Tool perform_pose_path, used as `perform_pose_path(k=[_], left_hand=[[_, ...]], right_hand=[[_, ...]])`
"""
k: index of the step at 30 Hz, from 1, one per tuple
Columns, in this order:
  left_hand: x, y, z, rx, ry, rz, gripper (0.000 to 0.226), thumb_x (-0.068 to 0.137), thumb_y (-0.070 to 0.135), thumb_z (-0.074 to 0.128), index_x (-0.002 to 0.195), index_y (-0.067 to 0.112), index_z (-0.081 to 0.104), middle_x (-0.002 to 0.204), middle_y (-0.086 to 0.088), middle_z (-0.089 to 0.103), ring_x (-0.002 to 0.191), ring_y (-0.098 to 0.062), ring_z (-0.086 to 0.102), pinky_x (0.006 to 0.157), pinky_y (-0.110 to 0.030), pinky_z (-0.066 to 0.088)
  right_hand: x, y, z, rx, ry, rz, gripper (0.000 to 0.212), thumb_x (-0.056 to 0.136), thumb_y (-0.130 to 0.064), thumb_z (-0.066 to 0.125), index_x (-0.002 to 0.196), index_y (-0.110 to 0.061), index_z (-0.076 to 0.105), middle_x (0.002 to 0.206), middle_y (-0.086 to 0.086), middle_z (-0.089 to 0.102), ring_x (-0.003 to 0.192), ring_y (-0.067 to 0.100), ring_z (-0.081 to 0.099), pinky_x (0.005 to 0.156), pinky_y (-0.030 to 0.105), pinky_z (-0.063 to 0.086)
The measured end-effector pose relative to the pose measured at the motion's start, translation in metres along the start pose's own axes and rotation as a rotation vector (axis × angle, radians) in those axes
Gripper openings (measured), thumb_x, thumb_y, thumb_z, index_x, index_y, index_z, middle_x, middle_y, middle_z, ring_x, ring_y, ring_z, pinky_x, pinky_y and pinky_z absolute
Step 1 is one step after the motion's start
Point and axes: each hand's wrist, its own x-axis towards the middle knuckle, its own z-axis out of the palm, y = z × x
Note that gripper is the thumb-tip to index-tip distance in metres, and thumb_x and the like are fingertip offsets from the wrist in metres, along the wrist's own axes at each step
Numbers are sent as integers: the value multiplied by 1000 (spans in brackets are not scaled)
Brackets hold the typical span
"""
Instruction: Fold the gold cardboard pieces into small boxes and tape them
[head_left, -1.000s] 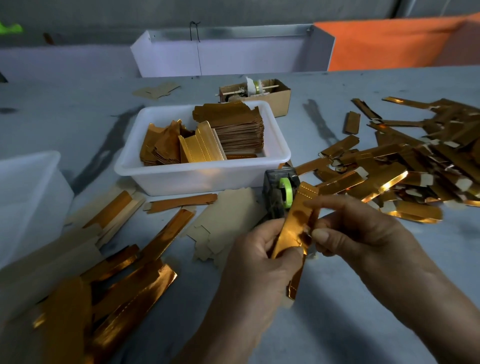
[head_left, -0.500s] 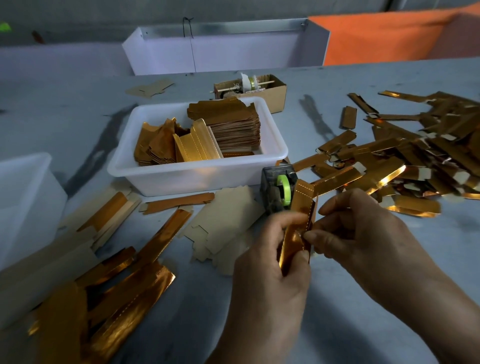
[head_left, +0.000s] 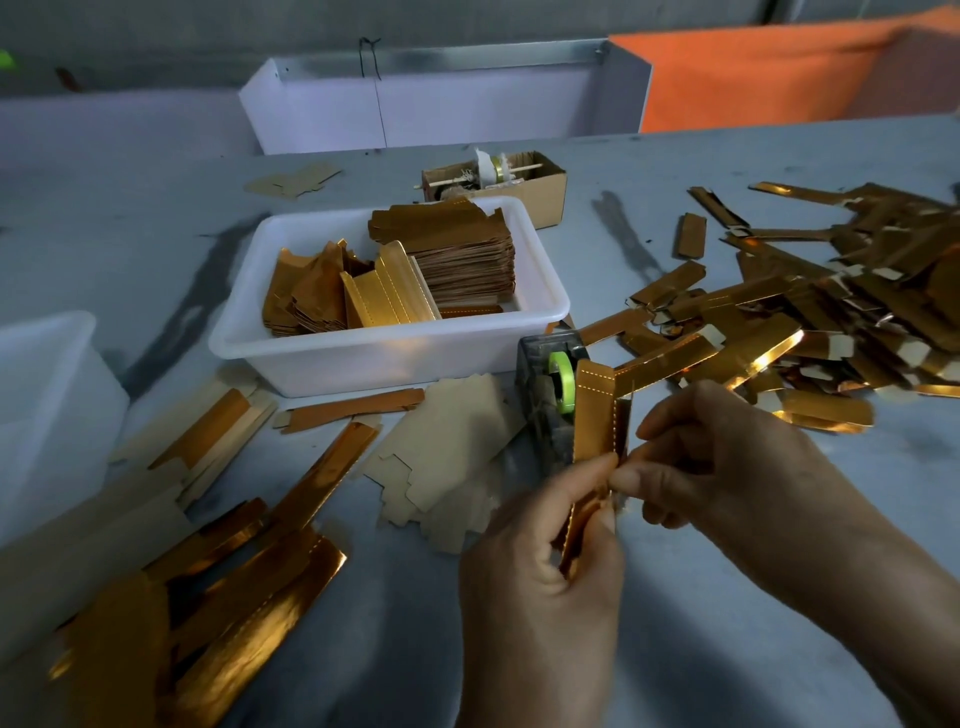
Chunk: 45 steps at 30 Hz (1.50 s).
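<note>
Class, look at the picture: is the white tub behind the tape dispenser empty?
No. The white tub holds a stack of flat gold cardboard pieces, with more leaning beside it.

- Gold cardboard piece: a long narrow strip with dotted crease lines, partly folded lengthwise, held nearly upright above the table, lower end pinched between both hands.
- Tape dispenser: dark, with a green roll, standing on the table just behind the held strip.
- Heap of folded gold boxes: long, slim, scattered at the right.
- Flat gold strips: lying at the lower left.
- Stacked gold blanks: inside the white tub.
</note>
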Motion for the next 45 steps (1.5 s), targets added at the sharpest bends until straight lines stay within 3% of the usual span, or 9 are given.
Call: perform_pose_path(k=[9,13,21,25,27,31,37,41,45], left_hand=[[6,11,-20,-264,-166,-63,35,81,32,66,103,59,60,100,24,70,96,4,65,72,-10,52],[7,11,-16,-257,-205,-81,40,83,26,68,105,58,59,102,21,70,97,0,65,79,-18,54],[-2,4,-12,-416,-293,-131,40,74,18,63,98,50,68,98,10,74,89,-6,70,75,-18,53],[-7,-5,-12,-464,-302,-169,36,73,20,63,98,46,70,95,-3,74,90,-22,70,85,-36,56],[-8,-6,-18,-442,-348,-172,35,72,33,67,102,50,67,110,4,71,99,-12,67,87,-25,53],[9,-15,-43,-168,-227,-161,31,76,59,55,106,66,57,135,44,34,118,20,41,92,-7,43],[50,-75,-90,1156,-68,-240,69,92,62,28,150,29,9,160,-3,-2,146,-32,-10,117,-49,5],[52,-105,-108,1258,-130,-403,76,90,66,22,150,23,10,160,-11,1,146,-37,-3,117,-53,13],[47,-106,-98,1162,-96,-185,55,88,39,56,130,4,54,137,-25,49,130,-43,43,101,-62,37]], right_hand=[[-2,43,-18,-280,345,-28,46,63,-58,54,88,-19,56,62,-5,56,58,9,56,48,19,39],[-19,23,-16,375,-65,65,60,57,-82,53,82,-30,70,78,-4,68,71,11,66,57,23,53],[-17,20,7,714,-288,191,12,64,-24,67,65,-12,70,64,12,60,59,20,55,60,31,46],[-14,36,5,739,-421,209,24,65,-27,83,65,-7,70,67,16,63,60,21,60,57,23,51],[-10,42,2,689,-472,213,30,56,-31,82,69,-6,70,70,16,65,63,22,62,58,22,52],[17,76,-20,739,-177,264,11,77,-19,64,75,-12,72,75,10,67,64,16,66,57,24,55],[32,151,-46,826,317,230,44,93,-43,48,126,-14,55,129,7,58,121,21,55,97,46,47],[10,119,-15,765,247,154,24,89,-23,55,110,-22,66,117,0,66,105,18,65,78,38,56],[3,98,15,500,290,46,29,92,-15,48,100,-35,68,105,-15,69,96,10,68,68,35,59]])
